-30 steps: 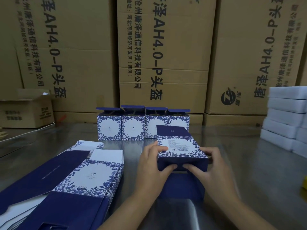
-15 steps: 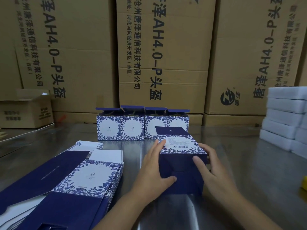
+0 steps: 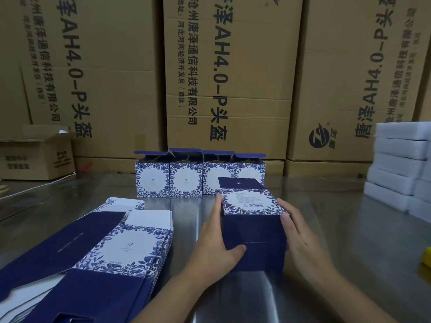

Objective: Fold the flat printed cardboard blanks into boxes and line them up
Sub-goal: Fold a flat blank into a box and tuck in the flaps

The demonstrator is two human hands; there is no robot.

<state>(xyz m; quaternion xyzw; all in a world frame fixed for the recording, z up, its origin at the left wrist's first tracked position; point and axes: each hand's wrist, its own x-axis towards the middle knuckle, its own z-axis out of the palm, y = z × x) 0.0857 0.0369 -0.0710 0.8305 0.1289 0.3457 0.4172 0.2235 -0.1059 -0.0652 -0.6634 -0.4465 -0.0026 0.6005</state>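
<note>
A folded blue-and-white floral box (image 3: 253, 229) lies on its side on the steel table (image 3: 349, 229), its dark blue closed bottom facing me and its lid flap pointing away. My left hand (image 3: 214, 243) presses its left side, thumb on the blue face. My right hand (image 3: 300, 231) holds its right side. Behind it stands a row of several finished boxes (image 3: 186, 178) with open lids. A stack of flat printed blanks (image 3: 98, 248) lies at the lower left.
Tall brown shipping cartons (image 3: 233, 78) wall off the back of the table. A small open carton (image 3: 35, 157) sits at the far left. Stacked white foam trays (image 3: 401, 164) stand at the right, and a yellow object (image 3: 426, 257) shows at the right edge.
The bottom flap has been pushed shut, and the box's blue end now faces me squarely. Both hands have moved from the flap to the box's sides.
</note>
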